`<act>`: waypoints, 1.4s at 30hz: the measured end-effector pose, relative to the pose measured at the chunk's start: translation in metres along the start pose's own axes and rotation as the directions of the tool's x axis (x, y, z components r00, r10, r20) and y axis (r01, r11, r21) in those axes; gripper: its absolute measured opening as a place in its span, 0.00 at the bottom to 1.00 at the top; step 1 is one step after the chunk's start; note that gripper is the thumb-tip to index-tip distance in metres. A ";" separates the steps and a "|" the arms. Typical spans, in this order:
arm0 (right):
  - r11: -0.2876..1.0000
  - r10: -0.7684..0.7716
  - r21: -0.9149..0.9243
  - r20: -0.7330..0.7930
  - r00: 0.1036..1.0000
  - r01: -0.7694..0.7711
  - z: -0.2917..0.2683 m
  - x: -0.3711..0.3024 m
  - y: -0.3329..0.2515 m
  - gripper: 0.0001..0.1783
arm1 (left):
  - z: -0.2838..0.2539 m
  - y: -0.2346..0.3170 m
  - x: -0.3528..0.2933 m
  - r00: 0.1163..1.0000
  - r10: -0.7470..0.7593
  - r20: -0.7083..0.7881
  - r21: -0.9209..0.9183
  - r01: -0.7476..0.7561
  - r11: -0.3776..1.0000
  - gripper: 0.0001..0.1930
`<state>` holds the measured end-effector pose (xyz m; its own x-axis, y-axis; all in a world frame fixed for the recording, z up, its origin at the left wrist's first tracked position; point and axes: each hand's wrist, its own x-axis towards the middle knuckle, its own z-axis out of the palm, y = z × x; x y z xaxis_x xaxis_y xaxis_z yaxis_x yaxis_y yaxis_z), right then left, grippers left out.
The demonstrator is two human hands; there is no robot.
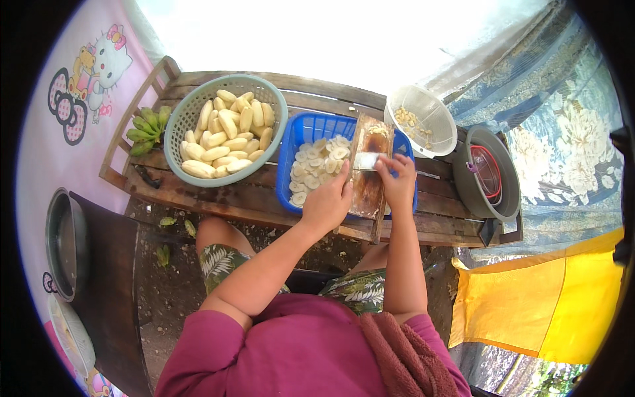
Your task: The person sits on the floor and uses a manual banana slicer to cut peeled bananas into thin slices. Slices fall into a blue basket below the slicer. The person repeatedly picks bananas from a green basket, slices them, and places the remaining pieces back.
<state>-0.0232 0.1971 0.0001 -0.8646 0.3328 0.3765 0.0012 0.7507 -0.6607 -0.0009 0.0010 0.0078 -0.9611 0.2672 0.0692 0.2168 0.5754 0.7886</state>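
Your only view comes from the head camera, worn above your own shoulders and aimed steeply down and forward. The counter (264,192) runs across the upper middle of the frame, close in, within reach of your arms. Your forearms enter from the lower edge, and your lap and upper body fill the bottom centre. The wide fisheye lens bends the counter's straight edges toward the rim and leaves dark corners. Frame left is your left; the view is upright and unmirrored. There is no second view to overlap with.
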 end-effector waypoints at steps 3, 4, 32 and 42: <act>1.000 -0.013 -0.023 0.018 1.000 0.013 0.006 0.024 0.009 0.17 | -0.003 0.001 0.001 1.000 0.009 -0.009 0.002 -0.009 1.000 0.27; 1.000 -0.020 0.024 0.023 1.000 0.019 0.007 0.028 0.012 0.17 | -0.004 0.002 0.000 1.000 0.017 -0.009 -0.003 -0.017 1.000 0.27; 0.986 -0.126 -0.115 -0.025 0.992 0.123 -0.006 -0.007 -0.009 0.11 | -0.007 0.002 -0.001 1.000 0.015 -0.003 -0.008 -0.015 1.000 0.27; 0.985 -0.150 -0.096 -0.069 0.986 0.143 -0.012 -0.031 -0.021 0.10 | -0.001 -0.002 0.001 0.999 0.027 -0.017 -0.006 -0.027 1.000 0.27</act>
<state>0.0090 0.1779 0.0100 -0.8182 0.2548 0.5154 -0.0743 0.8421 -0.5342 -0.0023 -0.0012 0.0067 -0.9576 0.2697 0.1011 0.2420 0.5632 0.7901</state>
